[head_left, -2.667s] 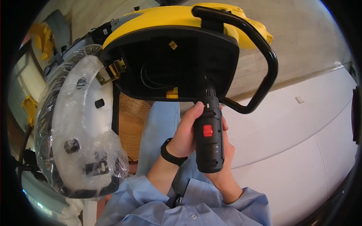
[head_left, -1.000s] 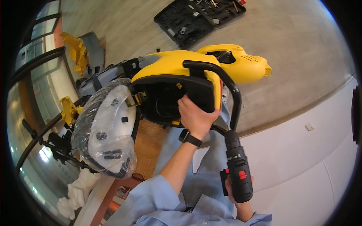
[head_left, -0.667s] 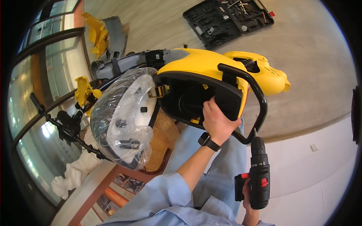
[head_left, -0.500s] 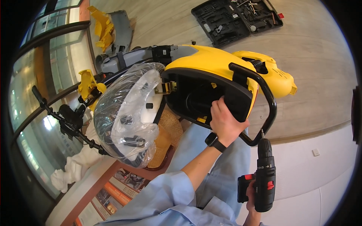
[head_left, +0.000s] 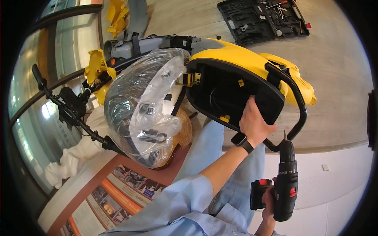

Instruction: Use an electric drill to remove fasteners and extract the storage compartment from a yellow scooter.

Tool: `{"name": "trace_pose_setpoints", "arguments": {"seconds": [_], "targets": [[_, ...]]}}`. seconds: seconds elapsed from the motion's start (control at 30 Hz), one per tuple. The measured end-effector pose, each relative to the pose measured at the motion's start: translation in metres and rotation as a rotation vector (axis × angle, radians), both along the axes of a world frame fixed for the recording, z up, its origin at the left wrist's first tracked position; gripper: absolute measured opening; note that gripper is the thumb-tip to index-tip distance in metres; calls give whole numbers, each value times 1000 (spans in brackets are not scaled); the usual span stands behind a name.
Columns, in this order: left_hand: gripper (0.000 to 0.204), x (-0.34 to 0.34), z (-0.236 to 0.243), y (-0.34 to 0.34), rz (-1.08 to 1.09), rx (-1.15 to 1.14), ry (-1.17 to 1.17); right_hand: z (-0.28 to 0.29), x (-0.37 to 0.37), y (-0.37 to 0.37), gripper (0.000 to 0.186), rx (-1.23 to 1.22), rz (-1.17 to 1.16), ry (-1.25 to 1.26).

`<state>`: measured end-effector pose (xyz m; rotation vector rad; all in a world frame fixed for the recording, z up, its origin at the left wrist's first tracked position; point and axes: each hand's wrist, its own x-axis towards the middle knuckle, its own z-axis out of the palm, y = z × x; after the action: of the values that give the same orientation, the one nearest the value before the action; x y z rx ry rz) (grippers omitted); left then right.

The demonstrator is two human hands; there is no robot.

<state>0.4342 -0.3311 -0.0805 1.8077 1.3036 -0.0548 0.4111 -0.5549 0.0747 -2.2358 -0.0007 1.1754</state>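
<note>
A yellow scooter body (head_left: 236, 51) lies in front of me, its black storage compartment (head_left: 220, 80) facing me. My left hand (head_left: 256, 124), with a dark watch on its wrist, grips the compartment's near right edge, fingers over the inner wall. Beside it, the black grab rail (head_left: 302, 106) curves around the tail. At the lower right, my right hand (head_left: 269, 202) holds a black and red cordless drill (head_left: 286, 185) by its grip, the bit pointing up near the rail's lower end. A plastic-wrapped seat (head_left: 141, 106) stands hinged open left of the compartment.
An open black tool case (head_left: 252, 29) lies on the floor at the back. Handlebars (head_left: 75, 118) stick out at the left, near a yellow front cover (head_left: 96, 70). Loose yellow panels (head_left: 117, 17) lie far left. A woven stool (head_left: 183, 129) stands behind the seat.
The view has shifted, so the scooter and tool case appear farther right and higher. My left hand keeps its place on the compartment edge; the drill stays in my right hand beside the rail.
</note>
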Motion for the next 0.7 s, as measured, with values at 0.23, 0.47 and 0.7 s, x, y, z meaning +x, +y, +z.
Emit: {"name": "trace_pose_setpoints", "arguments": {"seconds": [0.23,0.47,0.7], "targets": [[100,-10,9,-1,13,60,-7,18,21,41,34,319,-327,110],[103,-28,80,-37,40,124,-51,25,35,46,50,385,-518,69],[100,-32,99,-23,19,142,-22,36,51,39,60,463,-570,108]]}}
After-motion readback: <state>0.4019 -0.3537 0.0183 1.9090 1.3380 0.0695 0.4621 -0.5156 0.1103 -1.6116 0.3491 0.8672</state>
